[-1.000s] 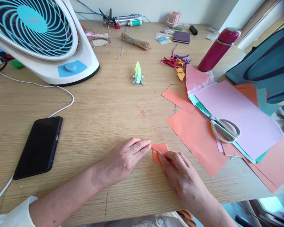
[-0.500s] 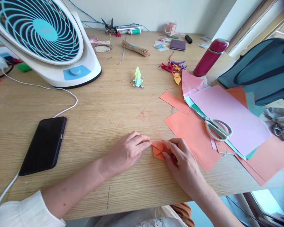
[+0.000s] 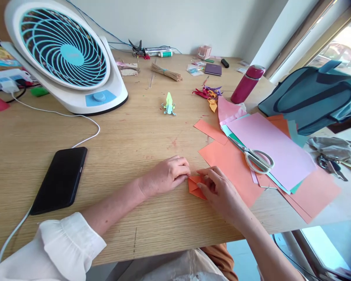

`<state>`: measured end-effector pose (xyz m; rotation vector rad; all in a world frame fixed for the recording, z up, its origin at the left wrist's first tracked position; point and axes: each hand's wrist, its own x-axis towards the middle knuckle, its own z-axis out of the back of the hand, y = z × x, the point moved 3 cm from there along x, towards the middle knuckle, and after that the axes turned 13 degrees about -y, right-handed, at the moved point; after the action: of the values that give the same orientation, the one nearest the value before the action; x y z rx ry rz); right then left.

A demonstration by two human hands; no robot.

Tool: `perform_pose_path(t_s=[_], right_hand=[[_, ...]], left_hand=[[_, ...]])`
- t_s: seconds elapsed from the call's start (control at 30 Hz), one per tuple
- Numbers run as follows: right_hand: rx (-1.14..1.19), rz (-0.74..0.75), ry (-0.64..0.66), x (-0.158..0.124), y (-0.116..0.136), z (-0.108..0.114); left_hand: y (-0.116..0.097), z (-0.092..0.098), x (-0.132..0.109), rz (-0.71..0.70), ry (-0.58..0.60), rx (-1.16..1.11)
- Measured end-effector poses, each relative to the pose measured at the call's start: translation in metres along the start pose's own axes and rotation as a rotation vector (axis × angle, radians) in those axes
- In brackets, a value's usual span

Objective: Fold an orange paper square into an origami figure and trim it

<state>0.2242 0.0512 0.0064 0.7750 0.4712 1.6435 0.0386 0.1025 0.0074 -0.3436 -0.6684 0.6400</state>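
Note:
A small folded piece of orange paper [image 3: 195, 188] lies on the table near its front edge, with crease lines across its face. My left hand [image 3: 173, 173] is closed at its upper left corner, fingertips pinched against the paper. On the right side my right hand [image 3: 218, 189] holds the paper between thumb and fingers, covering its right part. Just beyond lie a large orange sheet [image 3: 234, 168] and an orange strip [image 3: 210, 131]. Farther off stands a small green and blue folded paper figure [image 3: 169, 104].
Scissors [image 3: 256, 158] rest on a stack of pink paper [image 3: 275, 144] to the right. A red bottle [image 3: 248, 84] and a blue bag [image 3: 310, 97] stand behind. To the left are a fan [image 3: 70, 54] and a phone [image 3: 60, 181] on a white cable. Folded paper pieces [image 3: 209, 93] lie in a pile.
The camera view has shifted, showing more of the fan and bag. My left fingers have curled in more at the paper's corner. My right hand keeps its hold on the folded paper.

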Motion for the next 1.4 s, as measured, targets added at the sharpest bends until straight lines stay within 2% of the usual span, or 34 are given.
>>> perform_pose_path(t_s=[0.13, 0.3, 0.5, 0.7, 0.83, 1.13, 1.3, 1.4], right_hand=[[-0.045, -0.003, 0.048, 0.004, 0.002, 0.001], [-0.028, 0.001, 0.062, 0.004, 0.002, 0.001], [-0.025, 0.01, 0.063, 0.003, -0.001, 0.0], [-0.015, -0.013, 0.087, 0.004, -0.001, 0.0], [-0.001, -0.007, 0.104, 0.004, -0.002, 0.0], [0.0, -0.016, 0.155, 0.007, -0.008, 0.002], [-0.007, -0.048, 0.15, 0.008, -0.008, 0.003], [0.051, -0.098, 0.141, 0.011, -0.009, 0.005]], left_hand=[[-0.002, -0.002, 0.002, 0.049, 0.041, -0.036], [-0.006, -0.003, 0.005, -0.001, 0.06, -0.059], [-0.014, -0.003, 0.008, 0.005, 0.113, 0.036], [-0.014, -0.005, 0.005, -0.153, 0.165, 0.199], [-0.012, -0.007, 0.005, -0.243, 0.145, 0.193], [-0.014, -0.009, 0.003, -0.337, 0.125, 0.283], [-0.016, -0.009, 0.0, -0.333, 0.06, 0.338], [-0.016, -0.005, 0.0, -0.313, -0.018, 0.364]])
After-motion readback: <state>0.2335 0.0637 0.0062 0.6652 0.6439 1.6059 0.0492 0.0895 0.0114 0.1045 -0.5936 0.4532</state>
